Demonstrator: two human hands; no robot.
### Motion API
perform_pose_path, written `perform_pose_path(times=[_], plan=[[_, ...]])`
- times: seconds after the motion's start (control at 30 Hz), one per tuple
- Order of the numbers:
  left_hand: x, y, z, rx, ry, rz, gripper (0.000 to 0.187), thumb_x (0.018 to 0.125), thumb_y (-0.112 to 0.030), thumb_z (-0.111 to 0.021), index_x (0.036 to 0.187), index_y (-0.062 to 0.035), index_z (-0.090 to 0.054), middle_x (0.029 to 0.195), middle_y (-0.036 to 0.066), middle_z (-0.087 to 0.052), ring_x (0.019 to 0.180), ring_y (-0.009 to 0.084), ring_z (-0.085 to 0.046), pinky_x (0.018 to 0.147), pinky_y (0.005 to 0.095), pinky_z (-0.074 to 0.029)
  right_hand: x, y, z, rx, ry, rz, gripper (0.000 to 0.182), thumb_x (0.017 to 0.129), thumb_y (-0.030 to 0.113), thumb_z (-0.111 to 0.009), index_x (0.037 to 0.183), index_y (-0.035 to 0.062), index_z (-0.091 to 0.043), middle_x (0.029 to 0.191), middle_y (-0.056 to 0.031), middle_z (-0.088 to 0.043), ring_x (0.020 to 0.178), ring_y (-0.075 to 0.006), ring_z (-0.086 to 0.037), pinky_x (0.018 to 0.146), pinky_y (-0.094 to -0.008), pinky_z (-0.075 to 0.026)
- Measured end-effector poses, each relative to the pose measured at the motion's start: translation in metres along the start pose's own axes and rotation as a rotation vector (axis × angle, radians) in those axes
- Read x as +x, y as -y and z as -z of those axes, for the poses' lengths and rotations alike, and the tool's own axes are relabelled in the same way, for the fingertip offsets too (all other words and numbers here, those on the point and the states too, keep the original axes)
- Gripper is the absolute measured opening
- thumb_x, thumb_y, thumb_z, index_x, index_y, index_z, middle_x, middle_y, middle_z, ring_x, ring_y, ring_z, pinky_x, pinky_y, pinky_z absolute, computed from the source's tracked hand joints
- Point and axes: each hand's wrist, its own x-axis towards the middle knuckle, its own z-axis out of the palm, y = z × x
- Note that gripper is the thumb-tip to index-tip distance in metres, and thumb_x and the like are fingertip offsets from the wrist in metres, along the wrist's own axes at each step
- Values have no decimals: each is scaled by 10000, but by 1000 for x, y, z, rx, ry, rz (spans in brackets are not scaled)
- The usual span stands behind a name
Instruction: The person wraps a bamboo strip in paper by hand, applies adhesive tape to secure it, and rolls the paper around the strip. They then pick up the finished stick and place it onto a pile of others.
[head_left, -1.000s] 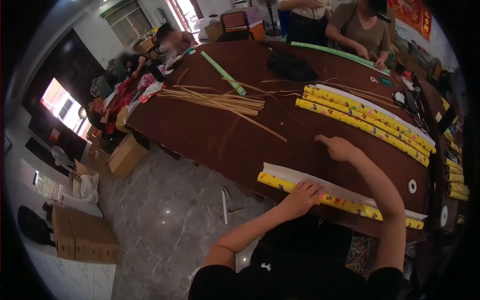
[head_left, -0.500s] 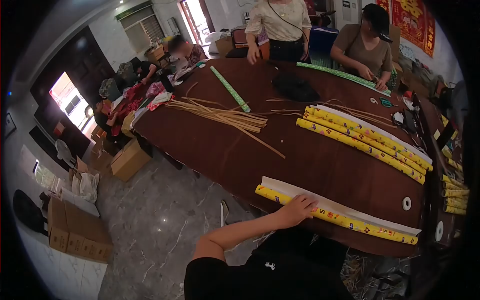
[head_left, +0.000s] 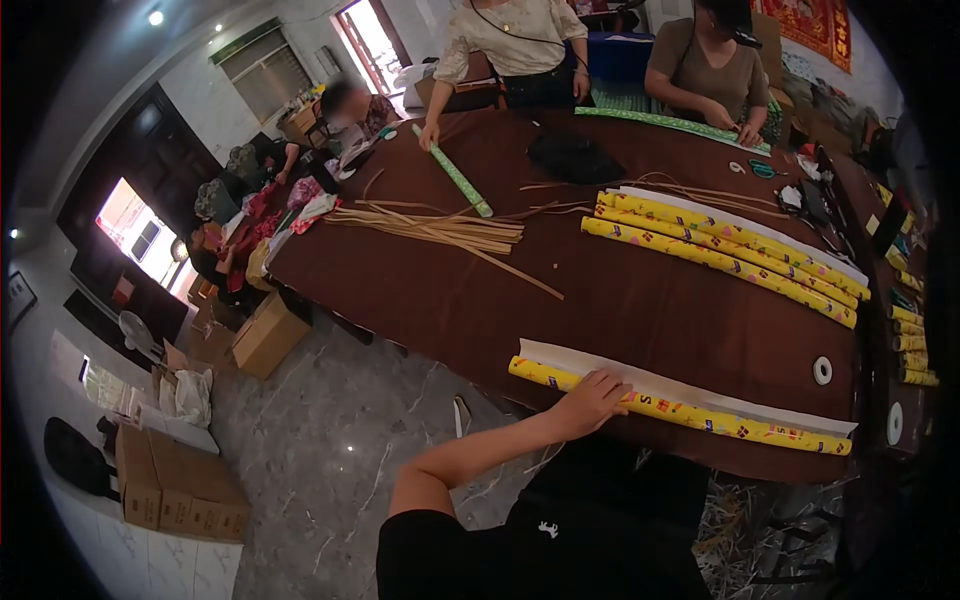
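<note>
My left hand [head_left: 594, 400] lies over a roll of yellow patterned wrapping paper [head_left: 700, 416] near the table's front edge, its fingers bent around the roll. Along the roll's far side runs a loose strip of the paper's white underside [head_left: 660, 385]. Part of the roll is hidden beneath my palm. My right hand is out of view. Farther back on the table lie several more yellow rolls [head_left: 720, 257], side by side, with a white edge showing behind them. A small white tape roll [head_left: 822, 370] sits to the right.
A brown cloth covers the table [head_left: 420, 290]. Thin brown strips [head_left: 430, 232] lie in a bundle at left, near a green roll [head_left: 455, 175]. Across the table, one person [head_left: 510, 50] stands and another [head_left: 708, 75] handles a long green roll [head_left: 670, 128]. Cardboard boxes [head_left: 270, 335] stand on the floor.
The whole view has shifted slightly. The standing person's hand has come down to the left end of the short green roll. My left hand stays on the yellow roll.
</note>
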Motion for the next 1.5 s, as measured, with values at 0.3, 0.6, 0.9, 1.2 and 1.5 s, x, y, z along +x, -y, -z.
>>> perform_pose_path(times=[0.3, 0.6, 0.9, 1.2, 1.5], plan=[[2, -9, 6, -91, -58, 44, 414, 789, -136, -736, 1159, 5, -614, 1107, 161, -575, 1045, 347, -538, 920, 456, -447, 32, -111, -204, 884, 287, -565, 122, 863, 94, -724, 907, -19, -713, 778, -71, -707, 671, -81, -625, 605, -205, -473], [1, -4, 1, -2, -93, 12, 415, 778, -170, -751, 1146, -22, -629, 1059, 117, -571, 984, 330, -561, 863, 418, -468, 66, -221, -291, 915, 325, -388, 102, 871, 87, -718, 872, -7, -678, 718, -53, -685, 530, -42, -493, 483, -198, -376], [7, -8, 8, -81, -58, 87, 368, 765, -189, -770, 1065, -16, -644, 1019, 110, -595, 980, 295, -569, 862, 417, -462, 59, -226, -287, 833, 91, -316, 123, 891, 102, -707, 858, -1, -650, 685, -48, -676, 539, -29, -539, 472, -197, -388], [-8, -12, 21, 108, -155, 217, 253, 807, -134, -707, 1039, -46, -658, 1097, 74, -634, 1075, 280, -562, 1020, 429, -370, 56, -235, -307, 803, 75, -274, 132, 898, 135, -700, 901, 4, -685, 699, -48, -686, 627, -84, -629, 587, -235, -475], [-31, 8, 75, -1419, -873, 682, 661, 801, 193, -411, 1446, 54, -379, 1461, 202, -450, 1392, 313, -400, 1199, 424, -279, 51, -225, -315, 125, 57, -30, 162, 910, 194, -663, 990, 63, -713, 743, -82, -697, 663, -173, -684, 630, -292, -507]])
